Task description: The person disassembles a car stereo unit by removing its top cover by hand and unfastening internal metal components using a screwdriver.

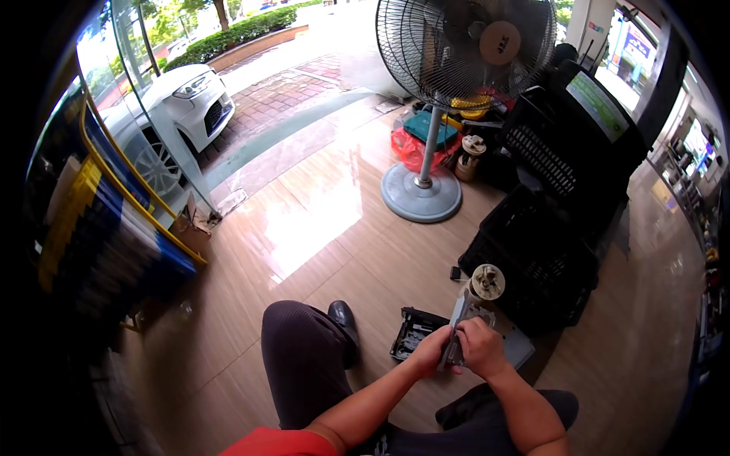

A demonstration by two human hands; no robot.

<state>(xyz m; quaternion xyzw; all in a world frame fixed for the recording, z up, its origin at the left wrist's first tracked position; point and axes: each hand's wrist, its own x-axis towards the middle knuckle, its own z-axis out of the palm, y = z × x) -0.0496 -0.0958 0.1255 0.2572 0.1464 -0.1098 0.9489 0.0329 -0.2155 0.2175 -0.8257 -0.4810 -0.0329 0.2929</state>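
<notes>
My left hand (pixel 431 352) is closed around the lower edge of a flat grey casing (pixel 459 310), which is tilted up between my knees. Against the casing's other side, my right hand (pixel 480 346) presses with curled fingers; whether it pinches a small part is hidden. To the left of the hands, a black open housing (pixel 414 331) with parts inside lies on the floor. A light grey panel (pixel 518 348) rests beyond my right hand. Just past the casing stands a pale round-topped cylindrical part (pixel 487 282), and close by it is a small black block (pixel 455 273).
Black plastic crates (pixel 532 251) stand on the right. Farther off is a pedestal fan (pixel 423 191), with a red bag (pixel 414 150) and another cylindrical part (pixel 471 157) around its base. A yellow-framed rack (pixel 144 199) stands left by the glass door; a white car (pixel 179 106) is outside.
</notes>
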